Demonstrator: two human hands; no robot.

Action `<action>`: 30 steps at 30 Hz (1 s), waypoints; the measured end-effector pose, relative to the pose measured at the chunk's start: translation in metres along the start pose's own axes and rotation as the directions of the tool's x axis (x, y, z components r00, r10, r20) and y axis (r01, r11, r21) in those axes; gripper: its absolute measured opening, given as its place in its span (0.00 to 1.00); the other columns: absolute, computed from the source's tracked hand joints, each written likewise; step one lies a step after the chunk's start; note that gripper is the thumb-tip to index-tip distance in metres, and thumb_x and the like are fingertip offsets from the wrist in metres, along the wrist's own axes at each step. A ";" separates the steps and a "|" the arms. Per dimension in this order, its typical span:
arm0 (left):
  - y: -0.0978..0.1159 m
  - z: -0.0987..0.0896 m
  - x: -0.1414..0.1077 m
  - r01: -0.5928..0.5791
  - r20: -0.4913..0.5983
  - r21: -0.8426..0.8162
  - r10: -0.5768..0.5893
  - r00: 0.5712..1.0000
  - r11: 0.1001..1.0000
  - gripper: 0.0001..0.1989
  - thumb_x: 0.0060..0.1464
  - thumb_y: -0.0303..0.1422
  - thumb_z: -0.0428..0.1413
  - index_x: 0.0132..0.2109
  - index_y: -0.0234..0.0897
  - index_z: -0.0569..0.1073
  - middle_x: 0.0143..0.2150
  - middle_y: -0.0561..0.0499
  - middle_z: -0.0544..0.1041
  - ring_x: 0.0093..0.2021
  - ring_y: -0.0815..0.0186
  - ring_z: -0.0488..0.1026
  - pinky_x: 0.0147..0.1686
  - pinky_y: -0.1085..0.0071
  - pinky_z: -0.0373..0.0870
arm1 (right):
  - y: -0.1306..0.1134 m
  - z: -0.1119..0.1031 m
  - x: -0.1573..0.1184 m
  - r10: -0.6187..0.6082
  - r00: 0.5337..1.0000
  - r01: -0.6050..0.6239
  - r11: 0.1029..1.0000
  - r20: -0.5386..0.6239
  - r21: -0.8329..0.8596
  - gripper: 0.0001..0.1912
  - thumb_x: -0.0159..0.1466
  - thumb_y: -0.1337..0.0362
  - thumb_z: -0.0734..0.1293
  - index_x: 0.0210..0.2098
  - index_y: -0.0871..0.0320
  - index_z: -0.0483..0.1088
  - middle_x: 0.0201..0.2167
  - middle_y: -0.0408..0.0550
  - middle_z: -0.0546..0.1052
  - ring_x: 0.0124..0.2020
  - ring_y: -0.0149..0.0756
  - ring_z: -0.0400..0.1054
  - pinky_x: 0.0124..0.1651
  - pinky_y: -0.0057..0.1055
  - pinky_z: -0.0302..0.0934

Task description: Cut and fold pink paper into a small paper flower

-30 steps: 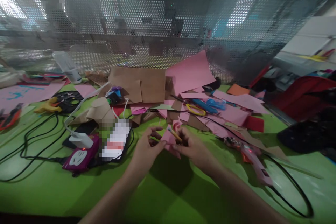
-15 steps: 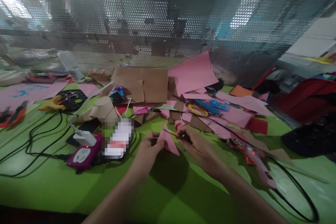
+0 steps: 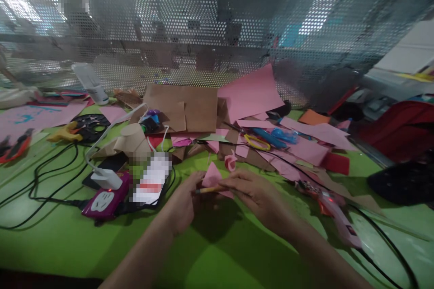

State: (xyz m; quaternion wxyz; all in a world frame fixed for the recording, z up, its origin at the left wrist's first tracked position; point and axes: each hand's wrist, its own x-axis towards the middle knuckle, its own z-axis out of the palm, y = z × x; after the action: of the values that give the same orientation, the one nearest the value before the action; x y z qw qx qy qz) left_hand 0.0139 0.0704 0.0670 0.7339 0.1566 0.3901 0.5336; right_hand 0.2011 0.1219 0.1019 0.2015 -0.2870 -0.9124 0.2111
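Between my two hands is a small pointed piece of pink paper (image 3: pixel 212 174). My left hand (image 3: pixel 183 201) is closed on its left side, though some of those fingers are hidden. In a pinch, my right hand (image 3: pixel 252 192) holds a short wooden pencil-like stick (image 3: pixel 209 189) with a dark end. The stick lies level across the front of the paper, its dark end pointing to my left hand. Just beyond my right fingers a small curled pink paper shape (image 3: pixel 230 162) rests on the green table (image 3: pixel 217 257).
Left of my hands are a phone (image 3: pixel 152 178) and a magenta power adapter (image 3: pixel 105 198) with cables. A pink hot-glue gun (image 3: pixel 341 221) with a black cord lies right. Behind are paper scraps (image 3: pixel 305 149), yellow-handled scissors (image 3: pixel 257 142) and a brown cardboard piece (image 3: pixel 200 108).
The stick has swung from the paper's upper tip down to a level position across its front. My right hand has shifted slightly with it, uncovering the curled pink shape.
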 end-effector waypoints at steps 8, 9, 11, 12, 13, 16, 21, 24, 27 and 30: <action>-0.006 -0.003 -0.002 -0.084 0.016 0.157 0.082 0.996 0.984 0.20 0.46 0.31 0.66 0.45 0.36 0.69 0.41 0.47 0.80 0.37 0.64 0.77 0.40 0.70 0.70 | -0.005 -0.005 -0.004 -0.067 0.998 0.066 0.992 -0.001 -0.110 0.19 0.65 0.72 0.62 0.52 0.48 0.72 0.43 0.47 0.79 0.45 0.42 0.70 0.48 0.40 0.63; -0.007 -0.003 -0.002 -0.080 -0.001 0.172 0.081 0.997 0.982 0.20 0.46 0.32 0.66 0.46 0.36 0.69 0.41 0.46 0.80 0.37 0.64 0.77 0.40 0.70 0.70 | -0.004 -0.005 -0.006 -0.075 0.997 0.074 0.988 -0.003 -0.134 0.19 0.65 0.71 0.63 0.52 0.47 0.72 0.44 0.46 0.79 0.47 0.42 0.70 0.50 0.42 0.61; -0.008 -0.004 -0.002 -0.081 -0.009 0.195 0.084 0.996 0.978 0.21 0.46 0.32 0.65 0.46 0.36 0.69 0.40 0.46 0.80 0.36 0.64 0.77 0.40 0.69 0.69 | -0.001 -0.004 -0.010 -0.092 0.996 0.089 0.977 -0.008 -0.193 0.17 0.65 0.68 0.64 0.51 0.46 0.72 0.43 0.45 0.80 0.48 0.43 0.69 0.54 0.46 0.57; -0.009 -0.004 -0.002 -0.084 -0.002 0.206 0.087 0.996 0.975 0.21 0.46 0.32 0.65 0.46 0.36 0.68 0.40 0.46 0.80 0.36 0.64 0.77 0.40 0.69 0.69 | 0.001 -0.003 -0.013 -0.104 0.994 0.097 0.971 -0.018 -0.220 0.15 0.66 0.66 0.65 0.50 0.45 0.73 0.43 0.45 0.80 0.47 0.43 0.70 0.55 0.46 0.55; -0.009 -0.004 -0.002 -0.091 0.008 0.218 0.091 0.996 0.972 0.21 0.46 0.32 0.65 0.46 0.36 0.68 0.40 0.46 0.80 0.37 0.63 0.77 0.41 0.68 0.69 | 0.002 -0.001 -0.015 -0.117 0.993 0.106 0.965 -0.031 -0.238 0.13 0.66 0.64 0.66 0.49 0.45 0.73 0.42 0.44 0.81 0.46 0.43 0.70 0.55 0.46 0.54; -0.012 -0.006 -0.002 -0.119 0.040 0.302 0.111 0.993 0.946 0.22 0.45 0.32 0.64 0.47 0.35 0.67 0.39 0.45 0.80 0.38 0.62 0.77 0.43 0.66 0.69 | 0.005 0.004 -0.020 -0.133 0.989 0.114 0.963 -0.063 -0.246 0.09 0.66 0.61 0.66 0.44 0.45 0.75 0.38 0.43 0.82 0.41 0.41 0.72 0.50 0.43 0.54; -0.016 -0.009 -0.008 -0.245 0.117 0.634 0.222 0.968 0.733 0.15 0.50 0.28 0.58 0.46 0.37 0.67 0.38 0.46 0.79 0.40 0.59 0.76 0.42 0.65 0.69 | -0.001 0.016 -0.023 0.027 0.999 -0.030 0.996 -0.045 -0.078 0.04 0.65 0.63 0.68 0.36 0.51 0.76 0.31 0.43 0.81 0.35 0.38 0.72 0.42 0.38 0.57; -0.019 -0.007 -0.017 -0.288 0.173 0.903 0.343 0.923 0.320 0.14 0.51 0.26 0.54 0.47 0.39 0.70 0.42 0.46 0.77 0.43 0.56 0.74 0.44 0.62 0.67 | -0.004 0.020 -0.025 0.110 0.994 -0.109 0.994 -0.003 0.014 0.04 0.64 0.66 0.68 0.33 0.54 0.76 0.29 0.44 0.79 0.33 0.37 0.71 0.38 0.35 0.59; -0.021 -0.006 -0.025 -0.257 0.268 0.963 0.445 0.854 -0.088 0.24 0.49 0.25 0.55 0.55 0.40 0.67 0.52 0.43 0.73 0.52 0.51 0.68 0.50 0.56 0.63 | -0.004 0.020 -0.027 0.150 0.989 -0.150 0.987 0.010 0.054 0.06 0.63 0.68 0.67 0.32 0.54 0.75 0.29 0.44 0.78 0.33 0.37 0.70 0.37 0.33 0.59; -0.023 -0.007 -0.029 -0.332 0.406 0.912 0.413 0.815 -0.242 0.27 0.50 0.21 0.54 0.57 0.43 0.66 0.57 0.46 0.69 0.55 0.53 0.64 0.52 0.57 0.60 | -0.004 0.018 -0.027 0.165 0.986 -0.166 0.984 0.024 0.060 0.07 0.63 0.70 0.66 0.32 0.55 0.75 0.30 0.45 0.78 0.34 0.37 0.70 0.38 0.33 0.59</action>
State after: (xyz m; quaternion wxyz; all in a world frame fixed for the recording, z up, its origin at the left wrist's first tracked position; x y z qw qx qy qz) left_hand 0.0200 0.0340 0.0591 0.1651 0.7335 0.6012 0.2708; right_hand 0.2109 0.0975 0.0819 0.1835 -0.3536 -0.8803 0.2578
